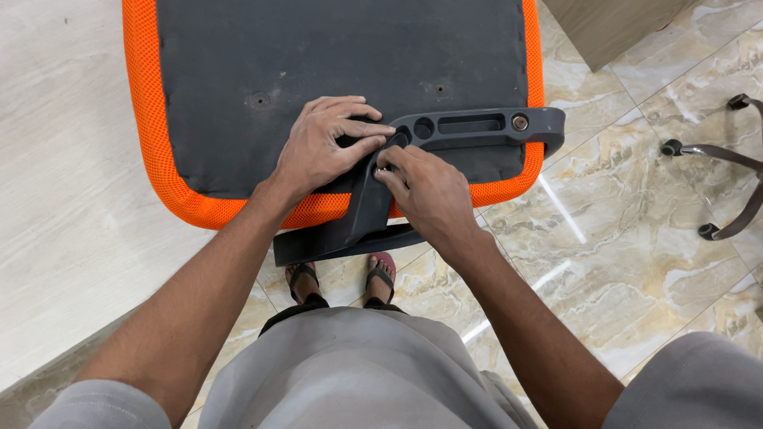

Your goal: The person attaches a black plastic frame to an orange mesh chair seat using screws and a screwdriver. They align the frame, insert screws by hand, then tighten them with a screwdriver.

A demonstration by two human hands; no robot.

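We look down at an upturned office chair seat (321,64), orange mesh edging a grey underside, lying on a pale table (29,196). Our left hand (323,146) presses flat, fingers spread, on a dark plastic armrest bracket (461,125) at the seat's 5 o'clock edge. Our right hand (429,191) pinches something small, unclear, at a bracket hole. A chrome wheeled chair base (757,171) stands at 3 o'clock.

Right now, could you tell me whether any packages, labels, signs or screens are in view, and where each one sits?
None in view: only the upturned orange-edged seat, the dark armrest bracket under the left hand and right hand, and a chair base on the floor at right.
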